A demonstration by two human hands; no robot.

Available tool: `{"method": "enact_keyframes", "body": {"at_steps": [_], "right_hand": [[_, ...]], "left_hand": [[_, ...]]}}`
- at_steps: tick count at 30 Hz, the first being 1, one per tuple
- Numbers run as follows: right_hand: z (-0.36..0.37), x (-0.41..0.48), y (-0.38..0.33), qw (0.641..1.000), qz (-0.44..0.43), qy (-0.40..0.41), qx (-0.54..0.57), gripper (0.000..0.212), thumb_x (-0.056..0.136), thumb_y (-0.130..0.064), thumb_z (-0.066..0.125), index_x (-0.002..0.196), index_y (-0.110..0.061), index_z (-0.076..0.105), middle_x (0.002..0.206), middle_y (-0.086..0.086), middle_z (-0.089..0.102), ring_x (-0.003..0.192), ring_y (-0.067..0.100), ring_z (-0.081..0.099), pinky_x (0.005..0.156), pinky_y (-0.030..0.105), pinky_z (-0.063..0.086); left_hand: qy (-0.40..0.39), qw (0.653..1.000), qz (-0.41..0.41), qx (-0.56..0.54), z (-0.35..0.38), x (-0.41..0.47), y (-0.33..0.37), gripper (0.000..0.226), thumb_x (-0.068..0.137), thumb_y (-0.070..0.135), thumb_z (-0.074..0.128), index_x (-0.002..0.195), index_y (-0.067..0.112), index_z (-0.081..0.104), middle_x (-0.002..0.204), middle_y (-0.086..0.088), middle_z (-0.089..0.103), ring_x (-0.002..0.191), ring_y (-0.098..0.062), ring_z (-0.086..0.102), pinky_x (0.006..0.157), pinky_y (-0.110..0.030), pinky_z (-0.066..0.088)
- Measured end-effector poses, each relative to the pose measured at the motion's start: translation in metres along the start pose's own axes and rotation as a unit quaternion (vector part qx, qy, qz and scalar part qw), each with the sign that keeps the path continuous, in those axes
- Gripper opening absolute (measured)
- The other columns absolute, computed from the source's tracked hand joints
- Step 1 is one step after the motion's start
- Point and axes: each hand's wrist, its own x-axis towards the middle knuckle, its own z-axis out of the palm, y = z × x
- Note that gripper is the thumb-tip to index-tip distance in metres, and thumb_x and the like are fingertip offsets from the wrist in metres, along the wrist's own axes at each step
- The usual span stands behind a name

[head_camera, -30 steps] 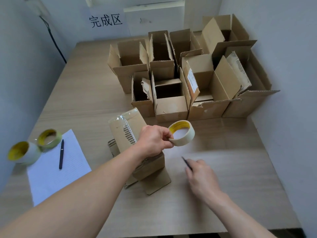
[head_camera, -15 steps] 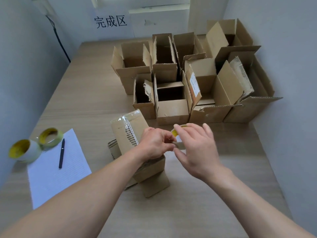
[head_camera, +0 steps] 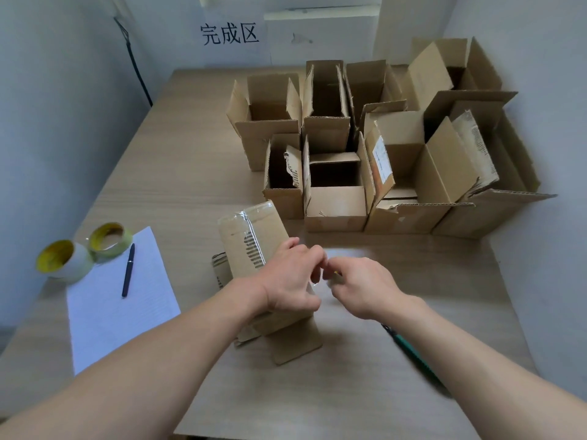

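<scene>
Left hand (head_camera: pixel 292 277): gripping the tape roll (head_camera: pixel 336 274) over the taped box (head_camera: pixel 251 242), fingers curled round it.
Right hand (head_camera: pixel 362 287): crowding in beside the left, fingers curled at the roll; I cannot tell whether I am pinching the tape end.
Roll: mostly hidden between my hands, only a yellow sliver showing.
Risk: pulling askew, I am likely splitting the end or folding it onto itself.

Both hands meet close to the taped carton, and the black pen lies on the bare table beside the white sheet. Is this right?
Not quite: in the head view the black pen lies on the white sheet, not beside it. The left hand and right hand do meet close to the taped carton.
</scene>
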Motion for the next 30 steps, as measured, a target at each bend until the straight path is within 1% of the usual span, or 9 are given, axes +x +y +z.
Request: {"method": "enact_keyframes", "body": {"at_steps": [3,7,9,11,14,17,23,27,30], "right_hand": [[0.003,0.009,-0.005,0.999,0.045,-0.008,-0.006,0.016,0.081,-0.018,0.051,0.08,-0.03,0.06,0.085,-0.009,0.063,0.088,0.021,0.058,0.06,0.029,0.038],[0.004,0.014,0.007,0.985,0.054,0.053,-0.156,0.007,0.077,-0.018,0.051,0.074,-0.022,0.047,0.076,-0.004,0.05,0.08,0.027,0.053,0.065,0.03,0.037],[0.004,0.01,0.02,0.981,0.042,0.077,-0.173,0.01,0.078,-0.02,0.052,0.072,-0.02,0.045,0.076,-0.003,0.052,0.078,0.027,0.053,0.063,0.03,0.035],[0.007,0.0,0.03,0.98,-0.004,0.115,-0.162,0.008,0.076,-0.027,0.055,0.074,-0.021,0.052,0.075,-0.001,0.059,0.076,0.028,0.059,0.058,0.03,0.035],[0.025,-0.027,0.034,0.973,-0.089,0.172,-0.127,0.018,0.068,-0.033,0.053,0.06,-0.02,0.044,0.056,-0.001,0.05,0.051,0.026,0.052,0.044,0.027,0.026],[0.041,-0.05,0.035,0.97,-0.146,0.184,-0.06,0.017,0.07,-0.025,0.054,0.062,-0.019,0.04,0.059,-0.002,0.044,0.051,0.026,0.046,0.041,0.032,0.029],[0.057,-0.079,0.035,0.976,-0.148,0.146,-0.061,0.022,0.07,-0.019,0.057,0.073,-0.023,0.035,0.059,-0.005,0.043,0.049,0.024,0.041,0.038,0.034,0.03],[0.065,-0.089,0.038,0.984,-0.116,0.09,-0.104,0.038,0.068,-0.011,0.055,0.098,-0.028,0.038,0.056,-0.005,0.047,0.046,0.024,0.044,0.041,0.033,0.026],[0.073,-0.097,0.04,0.988,-0.077,0.073,-0.11,0.045,0.062,-0.009,0.064,0.094,-0.028,0.04,0.051,-0.004,0.048,0.04,0.02,0.04,0.039,0.03,0.021]], "left_hand": [[0.01,0.999,0.017,0.05,0.003,0.0,-0.002,0.044,0.071,0.031,0.07,0.104,0.022,0.042,0.087,0.01,0.05,0.086,-0.011,0.039,0.118,-0.031,0.01],[0.017,0.998,0.013,0.057,0.005,-0.001,-0.001,0.044,0.072,0.031,0.068,0.103,0.026,0.037,0.084,0.01,0.046,0.083,-0.011,0.034,0.118,-0.032,0.011],[0.025,0.998,0.01,0.061,0.006,-0.001,-0.001,0.041,0.074,0.031,0.066,0.102,0.026,0.037,0.083,0.01,0.044,0.083,-0.011,0.033,0.119,-0.032,0.012],[0.03,0.996,0.004,0.078,0.009,0.0,0.001,0.037,0.075,0.033,0.062,0.105,0.022,0.041,0.084,0.009,0.044,0.085,-0.012,0.034,0.119,-0.034,0.012],[0.029,0.995,-0.011,0.1,0.011,0.002,0.004,0.036,0.076,0.033,0.059,0.106,0.022,0.043,0.088,0.006,0.048,0.093,-0.017,0.043,0.118,-0.035,0.013],[0.02,0.993,-0.031,0.112,0.012,0.005,0.007,0.034,0.078,0.031,0.057,0.107,0.023,0.042,0.093,0.001,0.058,0.101,-0.021,0.047,0.118,-0.036,0.013],[0.041,0.988,-0.088,0.116,0.015,0.01,0.019,0.03,0.08,0.014,0.049,0.108,0.023,0.046,0.096,-0.004,0.063,0.107,-0.025,0.047,0.118,-0.035,0.012],[0.068,0.993,-0.09,0.035,0.014,0.012,0.017,0.041,0.075,0.001,0.045,0.108,0.025,0.05,0.095,0.004,0.065,0.103,-0.022,0.051,0.118,-0.036,0.013],[0.14,0.971,-0.085,-0.175,0.007,0.004,0.01,0.038,0.081,-0.006,0.047,0.106,0.019,0.06,0.103,0.004,0.066,0.105,-0.018,0.056,0.111,-0.032,0.03]]}}
